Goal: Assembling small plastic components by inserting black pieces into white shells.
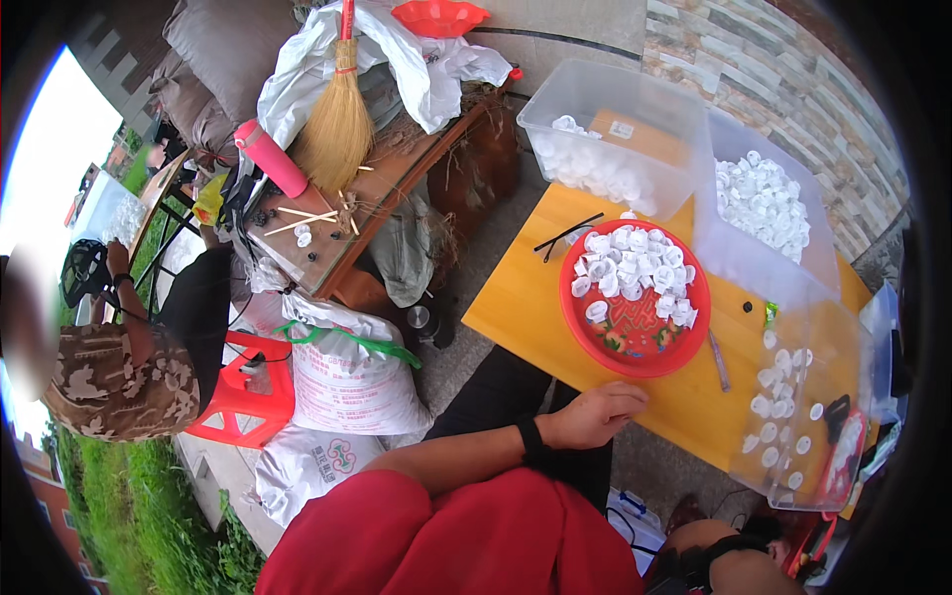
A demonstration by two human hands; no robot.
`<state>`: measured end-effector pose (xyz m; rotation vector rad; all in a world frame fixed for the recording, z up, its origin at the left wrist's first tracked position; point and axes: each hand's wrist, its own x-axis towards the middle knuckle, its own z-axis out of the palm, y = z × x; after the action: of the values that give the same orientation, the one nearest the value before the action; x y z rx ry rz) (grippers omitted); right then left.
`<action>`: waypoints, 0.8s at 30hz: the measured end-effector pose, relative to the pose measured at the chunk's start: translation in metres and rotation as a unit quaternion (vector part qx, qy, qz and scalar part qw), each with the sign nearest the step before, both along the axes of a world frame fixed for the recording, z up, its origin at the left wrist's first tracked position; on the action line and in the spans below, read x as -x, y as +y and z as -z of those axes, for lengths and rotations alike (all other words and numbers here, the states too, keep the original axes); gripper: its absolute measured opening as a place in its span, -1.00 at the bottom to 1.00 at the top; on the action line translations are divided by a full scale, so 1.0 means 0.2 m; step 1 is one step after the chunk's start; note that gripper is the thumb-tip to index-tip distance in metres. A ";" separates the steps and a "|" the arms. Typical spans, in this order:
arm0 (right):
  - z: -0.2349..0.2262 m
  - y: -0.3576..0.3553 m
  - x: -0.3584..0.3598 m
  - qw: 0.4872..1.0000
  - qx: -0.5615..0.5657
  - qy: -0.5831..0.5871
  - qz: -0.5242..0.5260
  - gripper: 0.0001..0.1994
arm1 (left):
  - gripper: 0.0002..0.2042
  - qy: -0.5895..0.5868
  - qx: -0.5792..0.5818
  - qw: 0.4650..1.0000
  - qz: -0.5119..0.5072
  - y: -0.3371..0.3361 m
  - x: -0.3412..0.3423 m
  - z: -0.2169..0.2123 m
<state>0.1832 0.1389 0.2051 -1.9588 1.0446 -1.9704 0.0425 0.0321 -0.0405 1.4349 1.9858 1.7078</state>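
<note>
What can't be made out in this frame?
- Right hand: head view, not visible; lower right is dark and cut off by the fisheye rim.
- Left hand: its palm side is turned away, so any grip is hidden.
- White caps on the red tray: too small for detail.

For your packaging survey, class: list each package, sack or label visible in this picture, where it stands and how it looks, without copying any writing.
Upper printed sack: on the ground left of the yellow table, bulging, white, red print, green tie.
Lower printed sack: beneath it, white, red and green print.
Label: on the far clear tub, small white rectangle.
Left hand: rests at the table's near edge, holding nothing.
No screens visible.
</note>
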 end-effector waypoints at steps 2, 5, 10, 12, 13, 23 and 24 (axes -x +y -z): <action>0.06 0.03 -0.05 1.000 -0.004 0.006 0.001 -0.81 | -0.78 -0.011 0.003 1.000 -0.009 0.00 -0.01 -0.01; 0.12 0.05 -0.03 0.999 -0.007 0.029 -0.014 -0.81 | -0.80 -0.022 0.006 0.999 -0.025 -0.02 -0.01 -0.01; 0.14 0.09 0.10 0.992 -0.010 0.106 -0.063 -0.81 | -0.79 -0.008 0.010 0.999 -0.035 -0.03 -0.01 -0.02; 0.14 0.10 0.12 0.993 -0.029 0.104 -0.050 -0.81 | -0.79 -0.010 0.011 0.999 -0.041 -0.01 -0.03 0.00; 0.14 0.11 0.13 0.993 -0.032 0.106 -0.051 -0.81 | -0.79 -0.009 0.009 0.999 -0.042 -0.01 -0.03 -0.01; 0.14 0.16 0.17 0.988 -0.092 0.124 0.000 -0.69 | -0.67 -0.232 -0.071 0.923 0.298 0.02 -0.03 -0.49; 0.13 0.17 0.16 0.977 -0.152 0.145 -0.033 -0.68 | -0.65 -0.255 -0.105 0.879 0.388 0.03 -0.04 -0.58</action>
<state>0.1504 0.1731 0.1790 -2.1091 1.2428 -1.4165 0.0499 0.0372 0.0753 1.3628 0.8002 1.6724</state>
